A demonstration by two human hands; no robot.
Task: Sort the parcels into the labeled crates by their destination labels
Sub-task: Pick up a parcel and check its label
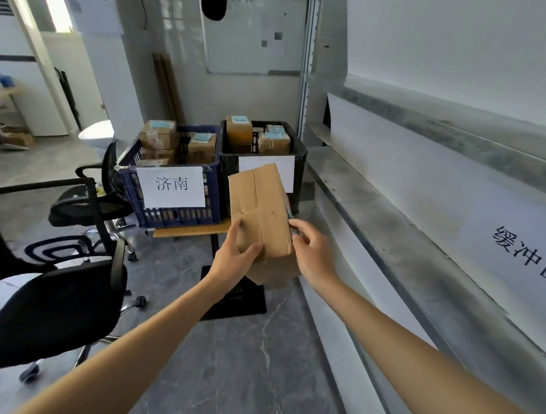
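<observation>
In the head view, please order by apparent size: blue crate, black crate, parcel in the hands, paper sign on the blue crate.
1. blue crate
2. black crate and parcel: alike, parcel nearer and partly covering it, so unranked
3. paper sign

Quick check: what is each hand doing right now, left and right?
Left hand: holding the cardboard parcel, thumb across its near face.
Right hand: holding the same parcel at its right edge, fingers curled.

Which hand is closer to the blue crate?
Left. The left hand grips the parcel at its left edge, just right of the blue crate; the right hand holds the other side, farther off.
</observation>
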